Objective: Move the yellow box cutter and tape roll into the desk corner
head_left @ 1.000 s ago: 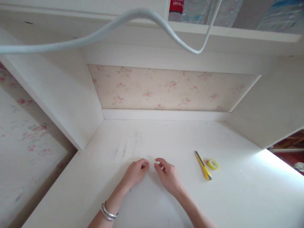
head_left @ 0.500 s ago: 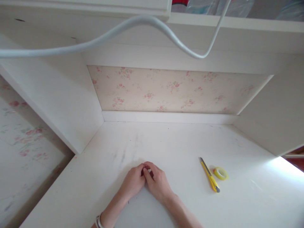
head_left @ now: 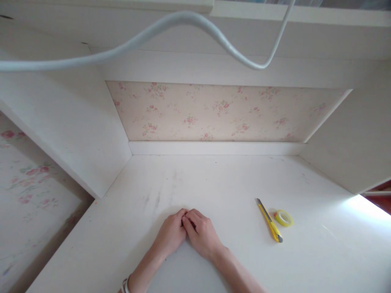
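Observation:
My left hand and my right hand rest together on the white desktop, fingertips meeting. Both are closed, with fingers curled inward. A small dark spot shows between them, but whatever they hold, if anything, is hidden. To the right of my right hand lies a yellow utility knife with a bit of its blade out at the far end. Beside the knife is a small roll of yellow tape, lying flat.
The white desk has grey smudges beyond my hands. White side panels and a low back ledge enclose it, with floral wallpaper behind. A pale cable loops across the upper view, below an overhead cabinet.
My fingers have curled in further, and the gap between my right thumb and fingers has narrowed. The view has tilted slightly downward. The knife and tape lie where they were.

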